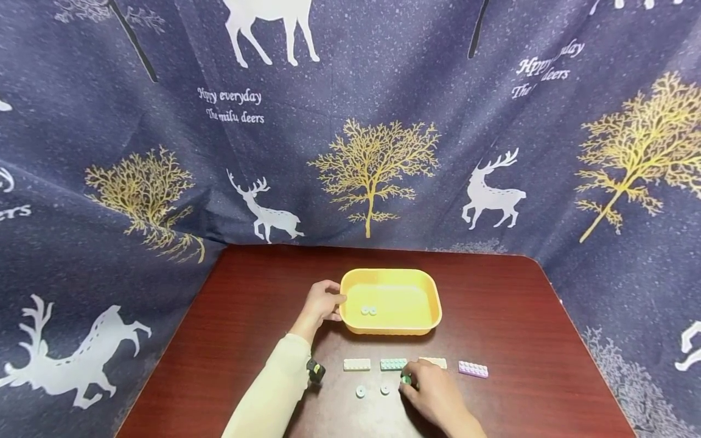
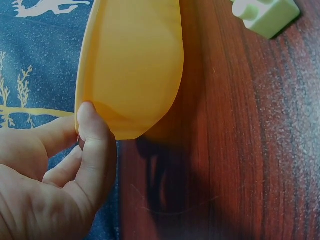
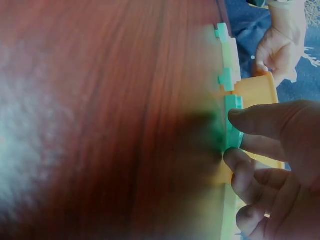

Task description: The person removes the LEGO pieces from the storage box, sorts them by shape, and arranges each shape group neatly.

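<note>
At the left end of the yellow tray [image 1: 394,331], my left hand [image 1: 323,299] grips the rim between thumb and fingers; the left wrist view shows the thumb over the edge. My right hand [image 1: 436,392] pinches a small green round piece [image 1: 406,380] at the table, in front of the bricks. The right wrist view has this green piece [image 3: 233,120] between thumb and fingertips. Two pale round pieces [image 1: 365,310] lie inside the tray. Left of the right hand are a light blue round piece [image 1: 360,392] and a whitish one [image 1: 385,390].
A row of studded bricks lies in front of the tray: a cream brick [image 1: 356,365], a teal brick [image 1: 392,364], a second cream brick [image 1: 437,362] partly behind the right hand, and a purple brick [image 1: 473,369]. A deer-print cloth [image 1: 328,182] hangs behind the brown table [image 1: 493,304].
</note>
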{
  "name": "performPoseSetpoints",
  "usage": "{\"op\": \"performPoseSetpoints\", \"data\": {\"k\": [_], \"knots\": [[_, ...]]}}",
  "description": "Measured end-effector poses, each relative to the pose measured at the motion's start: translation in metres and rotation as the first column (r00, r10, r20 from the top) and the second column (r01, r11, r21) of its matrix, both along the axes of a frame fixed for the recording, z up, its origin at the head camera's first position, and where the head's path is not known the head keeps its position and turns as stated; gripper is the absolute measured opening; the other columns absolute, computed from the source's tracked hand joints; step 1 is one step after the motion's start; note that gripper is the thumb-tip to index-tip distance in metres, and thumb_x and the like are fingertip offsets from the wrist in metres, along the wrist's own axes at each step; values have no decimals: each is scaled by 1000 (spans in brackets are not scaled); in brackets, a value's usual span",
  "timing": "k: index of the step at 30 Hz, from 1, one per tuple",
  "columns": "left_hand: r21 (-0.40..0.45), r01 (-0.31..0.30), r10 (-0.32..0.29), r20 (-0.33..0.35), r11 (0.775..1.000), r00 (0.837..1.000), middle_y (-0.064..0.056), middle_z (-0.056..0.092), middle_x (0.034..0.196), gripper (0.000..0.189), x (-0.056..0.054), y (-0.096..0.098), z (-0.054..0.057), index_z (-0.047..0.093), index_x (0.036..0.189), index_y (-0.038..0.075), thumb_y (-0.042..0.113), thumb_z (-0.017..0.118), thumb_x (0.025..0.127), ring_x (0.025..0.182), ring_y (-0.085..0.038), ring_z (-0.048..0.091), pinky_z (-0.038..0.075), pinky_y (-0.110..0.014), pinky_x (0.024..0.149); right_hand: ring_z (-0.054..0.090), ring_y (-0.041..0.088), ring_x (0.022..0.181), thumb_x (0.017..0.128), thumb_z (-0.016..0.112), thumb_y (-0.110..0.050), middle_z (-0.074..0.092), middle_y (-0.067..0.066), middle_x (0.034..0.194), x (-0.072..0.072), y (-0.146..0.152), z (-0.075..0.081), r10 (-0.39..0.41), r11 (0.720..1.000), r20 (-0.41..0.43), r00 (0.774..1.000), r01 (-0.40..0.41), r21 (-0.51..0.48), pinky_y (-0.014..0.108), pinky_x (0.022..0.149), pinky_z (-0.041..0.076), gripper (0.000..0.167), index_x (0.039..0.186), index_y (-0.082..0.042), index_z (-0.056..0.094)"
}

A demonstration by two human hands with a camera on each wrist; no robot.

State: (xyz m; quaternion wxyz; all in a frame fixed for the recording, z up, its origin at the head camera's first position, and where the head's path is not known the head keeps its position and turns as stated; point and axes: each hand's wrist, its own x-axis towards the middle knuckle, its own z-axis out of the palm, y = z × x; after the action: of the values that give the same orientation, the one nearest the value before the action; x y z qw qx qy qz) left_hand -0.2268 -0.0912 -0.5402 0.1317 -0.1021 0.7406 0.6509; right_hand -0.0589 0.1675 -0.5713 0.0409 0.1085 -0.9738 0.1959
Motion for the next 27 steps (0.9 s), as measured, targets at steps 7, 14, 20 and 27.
{"op": "performPoseSetpoints", "data": {"k": [7, 14, 20, 27], "knots": [[-2, -2, 2, -11, 1000, 1000, -27, 65, 98, 39, -1, 0, 2, 59, 129, -6, -1, 69, 92, 58, -20, 61, 63, -30, 48, 47, 2, 63, 75, 84, -25, 50, -17, 72, 0, 1, 1, -5, 1000, 3, 1000, 5, -5, 25, 54, 43, 15, 80, -25, 70], [-9, -8, 8, -4, 1000, 1000, -22, 64, 92, 38, 1, 2, 0, 58, 128, -6, -2, 69, 92, 57, -19, 60, 62, -28, 47, 47, 2, 62, 73, 85, -23, 51, -15, 73, 5, 1, 0, -2, 1000, -13, 1000, 2, -7, 25, 52, 42, 16, 79, -24, 70], [-24, -5, 4, -7, 1000, 1000, -20, 63, 91, 39, 3, 2, 3, 58, 129, -6, -1, 69, 92, 59, -22, 63, 62, -29, 47, 50, 3, 63, 72, 86, -24, 53, -15, 75, 7, 2, 0, -3, 1000, -25, 1000, 2, -12, 26, 53, 44, 18, 79, -24, 70], [-22, 1, -2, -8, 1000, 1000, -24, 65, 95, 39, 3, 2, 4, 58, 129, -6, -1, 69, 93, 59, -22, 63, 63, -30, 49, 52, 4, 65, 71, 87, -23, 54, -15, 76, 9, 3, -2, -12, 1000, -34, 999, 11, -21, 27, 56, 47, 19, 82, -23, 71]]}}
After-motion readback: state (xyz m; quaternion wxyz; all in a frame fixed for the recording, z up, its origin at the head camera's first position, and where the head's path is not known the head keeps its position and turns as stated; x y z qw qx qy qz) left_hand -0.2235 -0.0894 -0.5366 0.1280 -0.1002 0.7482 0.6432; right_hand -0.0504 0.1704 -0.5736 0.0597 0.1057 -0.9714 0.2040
